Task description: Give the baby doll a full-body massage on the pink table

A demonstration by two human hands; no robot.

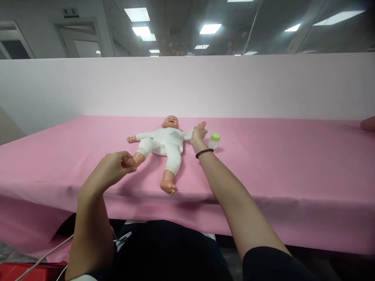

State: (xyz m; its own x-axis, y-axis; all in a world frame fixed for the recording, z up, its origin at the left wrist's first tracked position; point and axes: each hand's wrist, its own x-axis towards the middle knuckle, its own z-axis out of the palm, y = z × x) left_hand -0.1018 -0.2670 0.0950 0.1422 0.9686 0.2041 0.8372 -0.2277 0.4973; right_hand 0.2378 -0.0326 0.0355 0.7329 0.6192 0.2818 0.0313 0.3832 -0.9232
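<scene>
Ceiling light panels (210, 29), a white partition (187, 86) and a far-left door (69, 40) marked an office-like interior around a pink-draped table (278, 160)

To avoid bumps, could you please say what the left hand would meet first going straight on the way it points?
First the doll's foot, which it touches; beyond that, probably the doll's other leg, though depth is unclear.

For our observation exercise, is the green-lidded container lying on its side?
No, the container stands upright on the pink cloth, its green lid on top.
</scene>
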